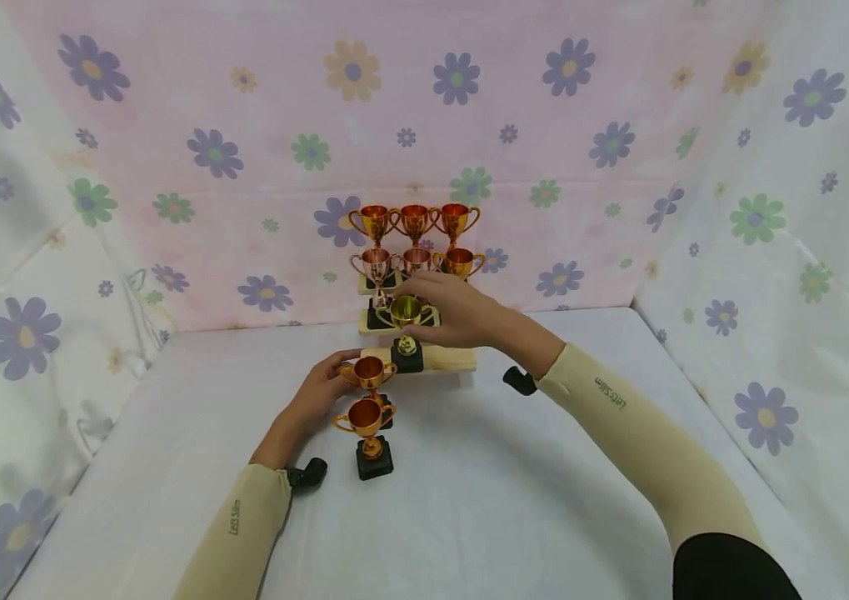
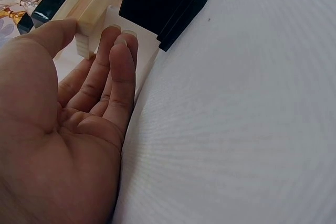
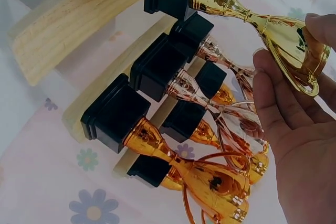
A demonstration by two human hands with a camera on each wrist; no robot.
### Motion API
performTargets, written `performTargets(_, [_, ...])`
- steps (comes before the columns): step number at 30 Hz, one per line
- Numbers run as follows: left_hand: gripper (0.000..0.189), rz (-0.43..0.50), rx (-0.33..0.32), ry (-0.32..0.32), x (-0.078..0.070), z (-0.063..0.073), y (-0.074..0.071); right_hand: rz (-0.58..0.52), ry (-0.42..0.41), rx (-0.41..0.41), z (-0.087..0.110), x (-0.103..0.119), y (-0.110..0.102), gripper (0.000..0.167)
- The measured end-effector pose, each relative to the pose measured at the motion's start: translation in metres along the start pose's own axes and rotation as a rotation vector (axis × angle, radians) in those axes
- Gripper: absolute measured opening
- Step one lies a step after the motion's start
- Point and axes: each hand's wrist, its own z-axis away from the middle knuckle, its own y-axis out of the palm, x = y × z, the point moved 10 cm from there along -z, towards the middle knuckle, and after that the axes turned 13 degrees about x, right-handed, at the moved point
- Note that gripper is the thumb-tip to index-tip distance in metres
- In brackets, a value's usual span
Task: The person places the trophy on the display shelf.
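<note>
A small gold trophy cup [image 3: 262,24] on a black base is held at its cup and handles by my right hand [image 1: 446,308]. Its base overlaps the front step of the tiered wooden stand [image 1: 450,359] in the head view. My left hand [image 1: 319,392] grips the left end of that step, thumb [image 2: 58,34] on the wood and the other fingers loosely bent beneath. Close beside the left hand, two orange-gold trophy cups stand one before the other on the table, the nearer trophy [image 1: 372,454] and the farther trophy [image 1: 369,372].
The stand's upper steps hold rose-gold trophies [image 1: 377,267] and an orange-gold trophy [image 3: 173,156] in the middle row, with three orange-gold trophies [image 1: 415,221] at the back. White cloth covers the table [image 1: 506,483]; flowered curtains [image 1: 267,167] enclose three sides.
</note>
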Motion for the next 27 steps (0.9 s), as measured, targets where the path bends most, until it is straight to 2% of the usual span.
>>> performTargets(6, [0.053,0.011,0.012,0.035,-0.002,-0.003,-0.001,0.005,-0.001,0.012,-0.014,-0.001,0.002,0.05])
performTargets(12, [0.053,-0.001,0.021,0.057,-0.006,-0.004,0.0,0.009,0.037,0.054,-0.024,-0.005,0.006,0.051])
performTargets(27, [0.055,0.001,0.014,0.005,0.0,-0.002,-0.001,-0.016,0.053,0.097,-0.045,-0.007,0.021,0.052])
